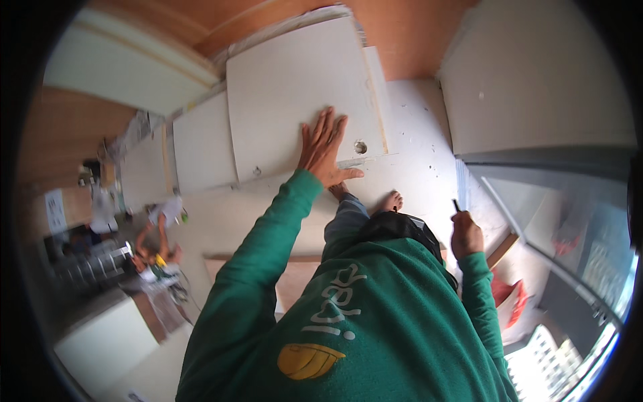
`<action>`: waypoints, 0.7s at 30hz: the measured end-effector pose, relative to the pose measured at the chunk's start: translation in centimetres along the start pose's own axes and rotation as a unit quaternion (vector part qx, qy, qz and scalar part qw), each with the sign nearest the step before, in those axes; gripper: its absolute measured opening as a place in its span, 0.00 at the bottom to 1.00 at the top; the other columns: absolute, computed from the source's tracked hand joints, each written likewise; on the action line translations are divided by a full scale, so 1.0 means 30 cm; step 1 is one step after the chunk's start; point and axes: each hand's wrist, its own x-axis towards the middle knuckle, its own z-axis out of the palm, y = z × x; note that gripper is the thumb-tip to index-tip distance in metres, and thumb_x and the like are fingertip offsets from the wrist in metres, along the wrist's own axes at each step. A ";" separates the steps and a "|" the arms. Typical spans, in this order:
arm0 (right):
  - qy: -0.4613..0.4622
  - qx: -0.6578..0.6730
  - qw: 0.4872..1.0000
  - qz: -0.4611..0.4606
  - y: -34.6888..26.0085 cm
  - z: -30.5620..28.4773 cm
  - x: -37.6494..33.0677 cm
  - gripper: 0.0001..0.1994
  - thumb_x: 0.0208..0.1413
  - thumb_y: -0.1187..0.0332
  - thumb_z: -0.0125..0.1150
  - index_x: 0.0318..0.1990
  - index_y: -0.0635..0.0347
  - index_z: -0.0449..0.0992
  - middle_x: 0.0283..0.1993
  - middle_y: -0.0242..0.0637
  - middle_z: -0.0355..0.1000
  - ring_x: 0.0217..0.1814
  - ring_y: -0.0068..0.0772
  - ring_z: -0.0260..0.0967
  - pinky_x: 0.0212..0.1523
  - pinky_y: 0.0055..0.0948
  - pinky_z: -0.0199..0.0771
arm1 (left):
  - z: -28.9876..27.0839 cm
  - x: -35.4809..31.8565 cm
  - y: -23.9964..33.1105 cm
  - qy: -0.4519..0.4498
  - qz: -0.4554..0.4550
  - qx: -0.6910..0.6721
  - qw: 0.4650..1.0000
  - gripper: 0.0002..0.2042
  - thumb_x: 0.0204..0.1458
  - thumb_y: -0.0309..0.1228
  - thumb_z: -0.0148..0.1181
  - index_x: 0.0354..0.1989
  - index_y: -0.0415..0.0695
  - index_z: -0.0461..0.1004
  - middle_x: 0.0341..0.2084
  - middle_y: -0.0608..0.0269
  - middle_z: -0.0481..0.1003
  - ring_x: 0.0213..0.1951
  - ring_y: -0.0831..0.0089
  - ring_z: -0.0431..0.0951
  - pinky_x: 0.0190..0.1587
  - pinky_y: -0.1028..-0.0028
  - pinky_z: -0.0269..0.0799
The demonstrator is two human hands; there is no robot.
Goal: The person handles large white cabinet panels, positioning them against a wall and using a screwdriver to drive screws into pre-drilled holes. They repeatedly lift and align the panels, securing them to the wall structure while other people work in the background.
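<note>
My left hand (325, 149) is stretched out with its fingers spread over a large white panel (288, 77). It seems to rest flat on the panel near the close edge, though contact cannot be told for sure. Beside the thumb side, a round hole (360, 147) is cut in the panel. My right hand (467, 236) is off to the right, closed around a slim dark stick-like tool (456, 206). Only the tool's tip shows above the fist, so its kind is hidden. My bare feet (394, 200) are just below the panel's near edge.
More white panels (204, 144) stand in a row to the left. A glass door or window frame (536, 251) borders the right. A co-worker (158, 244) is low at the far left, near a white box-like unit (106, 338). A red bag-like thing (512, 301) lies lower right.
</note>
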 end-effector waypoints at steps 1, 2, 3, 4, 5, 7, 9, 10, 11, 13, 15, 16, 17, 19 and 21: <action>-0.045 -0.016 0.999 0.003 -0.063 -0.005 0.058 0.05 0.64 0.68 0.49 0.43 0.55 0.69 0.34 0.54 0.77 0.37 0.66 0.75 0.37 0.60 0.74 | -0.001 0.012 0.018 0.003 -0.009 0.015 1.000 0.60 0.34 0.65 0.72 0.74 0.46 0.51 0.75 0.44 0.45 0.76 0.46 0.42 0.68 0.30 0.38; -0.084 -0.027 0.996 -0.016 -0.155 -0.028 0.116 0.06 0.63 0.68 0.50 0.44 0.55 0.68 0.35 0.54 0.78 0.37 0.66 0.75 0.37 0.60 0.74 | -0.002 0.022 0.030 0.006 -0.020 0.029 0.999 0.60 0.34 0.66 0.71 0.74 0.47 0.51 0.75 0.45 0.45 0.76 0.47 0.42 0.68 0.30 0.38; -0.093 -0.021 0.993 -0.062 -0.211 -0.029 0.165 0.06 0.63 0.67 0.51 0.44 0.55 0.67 0.35 0.54 0.77 0.37 0.67 0.75 0.36 0.61 0.73 | 0.002 0.036 0.044 0.023 -0.036 0.027 0.999 0.59 0.34 0.67 0.70 0.75 0.52 0.52 0.75 0.51 0.46 0.76 0.51 0.43 0.70 0.32 0.36; -0.096 -0.046 0.989 -0.105 -0.265 -0.020 0.215 0.06 0.64 0.66 0.50 0.44 0.56 0.66 0.35 0.54 0.77 0.36 0.67 0.74 0.35 0.62 0.72 | 0.017 0.035 0.039 0.038 -0.042 0.026 0.998 0.58 0.34 0.67 0.70 0.75 0.54 0.52 0.75 0.53 0.47 0.76 0.53 0.43 0.70 0.33 0.36; -0.090 -0.071 0.983 -0.140 -0.331 -0.026 0.263 0.06 0.64 0.66 0.50 0.43 0.57 0.65 0.34 0.54 0.77 0.35 0.66 0.74 0.34 0.62 0.72 | 0.033 0.035 0.035 0.052 -0.047 0.023 0.997 0.57 0.34 0.67 0.70 0.74 0.56 0.53 0.75 0.56 0.47 0.76 0.54 0.44 0.71 0.33 0.36; -0.110 -0.137 0.966 -0.189 -0.428 -0.028 0.354 0.07 0.65 0.65 0.49 0.42 0.57 0.64 0.32 0.54 0.76 0.34 0.66 0.74 0.34 0.62 0.72 | 0.048 0.030 0.037 0.075 -0.059 0.018 0.995 0.55 0.35 0.68 0.68 0.74 0.61 0.54 0.76 0.63 0.48 0.76 0.60 0.45 0.73 0.37 0.37; -0.139 -0.197 0.946 -0.218 -0.520 -0.036 0.440 0.07 0.66 0.63 0.48 0.42 0.57 0.64 0.31 0.54 0.76 0.33 0.65 0.75 0.34 0.61 0.73 | 0.063 0.035 0.030 0.101 -0.058 0.002 0.993 0.54 0.35 0.68 0.68 0.74 0.62 0.55 0.76 0.64 0.48 0.76 0.61 0.45 0.73 0.38 0.37; -0.147 -0.231 0.934 -0.230 -0.560 -0.038 0.465 0.08 0.66 0.63 0.48 0.42 0.56 0.64 0.31 0.53 0.76 0.33 0.64 0.75 0.35 0.61 0.73 | 0.066 0.031 0.032 0.112 -0.054 -0.005 0.992 0.54 0.35 0.69 0.67 0.73 0.63 0.55 0.76 0.65 0.48 0.76 0.61 0.45 0.73 0.39 0.37; -0.148 -0.249 0.925 -0.248 -0.584 -0.029 0.491 0.08 0.66 0.63 0.47 0.43 0.56 0.65 0.30 0.52 0.77 0.32 0.62 0.76 0.35 0.60 0.74 | 0.069 0.025 0.034 0.110 -0.064 -0.002 0.992 0.53 0.36 0.69 0.67 0.73 0.64 0.55 0.76 0.67 0.48 0.76 0.62 0.45 0.74 0.40 0.37; -0.157 -0.271 0.909 -0.274 -0.634 -0.023 0.532 0.08 0.66 0.62 0.47 0.44 0.56 0.66 0.30 0.51 0.77 0.32 0.62 0.76 0.35 0.59 0.75 | 0.077 0.020 0.023 0.120 -0.067 -0.001 0.991 0.53 0.36 0.69 0.68 0.73 0.64 0.55 0.75 0.67 0.49 0.76 0.62 0.46 0.74 0.40 0.37; -0.166 -0.307 0.890 -0.294 -0.657 -0.012 0.565 0.10 0.67 0.61 0.47 0.45 0.57 0.68 0.29 0.49 0.77 0.31 0.60 0.77 0.35 0.56 0.77 | 0.080 0.017 0.017 0.125 -0.066 0.000 0.990 0.53 0.36 0.68 0.68 0.73 0.64 0.55 0.75 0.67 0.50 0.76 0.63 0.46 0.74 0.40 0.37; -0.171 -0.321 0.881 -0.303 -0.666 -0.006 0.575 0.10 0.67 0.61 0.47 0.44 0.57 0.68 0.29 0.49 0.77 0.31 0.59 0.77 0.35 0.55 0.77 | 0.078 0.018 0.016 0.125 -0.065 0.000 0.990 0.53 0.35 0.68 0.68 0.73 0.64 0.55 0.75 0.67 0.50 0.76 0.63 0.46 0.74 0.40 0.37; -0.175 -0.336 0.871 -0.312 -0.676 -0.002 0.582 0.10 0.67 0.61 0.47 0.44 0.57 0.69 0.29 0.49 0.77 0.31 0.58 0.77 0.35 0.55 0.77 | 0.076 0.020 0.016 0.125 -0.062 0.001 0.990 0.53 0.35 0.68 0.69 0.73 0.64 0.55 0.75 0.67 0.50 0.75 0.63 0.47 0.74 0.40 0.37; -0.184 -0.367 0.852 -0.325 -0.697 0.008 0.595 0.10 0.66 0.61 0.48 0.44 0.57 0.69 0.28 0.48 0.77 0.30 0.56 0.78 0.34 0.54 0.78 | 0.085 0.016 0.010 0.131 -0.060 -0.003 0.990 0.53 0.34 0.68 0.69 0.72 0.63 0.56 0.75 0.67 0.51 0.75 0.62 0.47 0.73 0.40 0.38; -0.191 -0.402 0.832 -0.331 -0.713 0.010 0.605 0.10 0.66 0.61 0.49 0.44 0.57 0.69 0.27 0.47 0.77 0.29 0.54 0.78 0.32 0.52 0.79 | 0.092 0.016 0.007 0.134 -0.060 0.000 0.989 0.54 0.34 0.67 0.70 0.72 0.63 0.56 0.74 0.66 0.51 0.75 0.62 0.47 0.73 0.40 0.38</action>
